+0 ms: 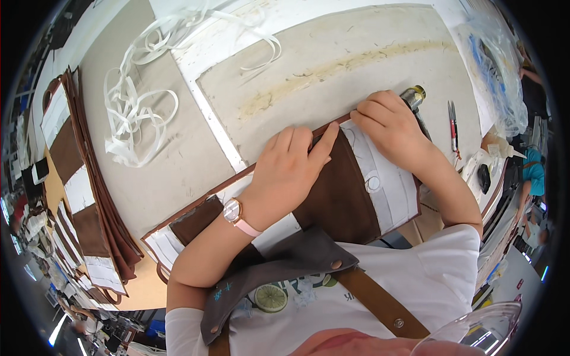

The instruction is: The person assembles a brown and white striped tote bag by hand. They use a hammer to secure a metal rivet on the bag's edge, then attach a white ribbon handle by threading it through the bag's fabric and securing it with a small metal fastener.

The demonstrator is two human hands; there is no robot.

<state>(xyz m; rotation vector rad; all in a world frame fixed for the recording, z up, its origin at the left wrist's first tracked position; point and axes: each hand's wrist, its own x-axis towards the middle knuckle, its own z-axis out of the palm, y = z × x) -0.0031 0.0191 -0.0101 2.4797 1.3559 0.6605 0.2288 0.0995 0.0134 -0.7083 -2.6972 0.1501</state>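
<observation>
A brown and white bag panel [338, 184] with a reddish-brown edge lies slantwise in front of me, its near side against my body. My left hand [291, 163], with a pink-strapped watch above it, rests on the panel's far edge. Its index finger is stretched along that edge and the other fingers are curled over it. My right hand [389, 127] is closed on the same edge farther right, fingers bent and pressed together. What lies under the fingertips is hidden. Just beyond the right hand is a metal-headed tool like a hammer [412, 97], partly covered.
White tape [139, 113] lies tangled at the far left. Several stacked brown and white bag pieces [89, 196] stand at the left. At the right are red-handled tweezers or snips [453, 127], a white nozzle bottle [502, 148] and clear plastic bags [496, 77]. A person in blue [533, 172] is farther right.
</observation>
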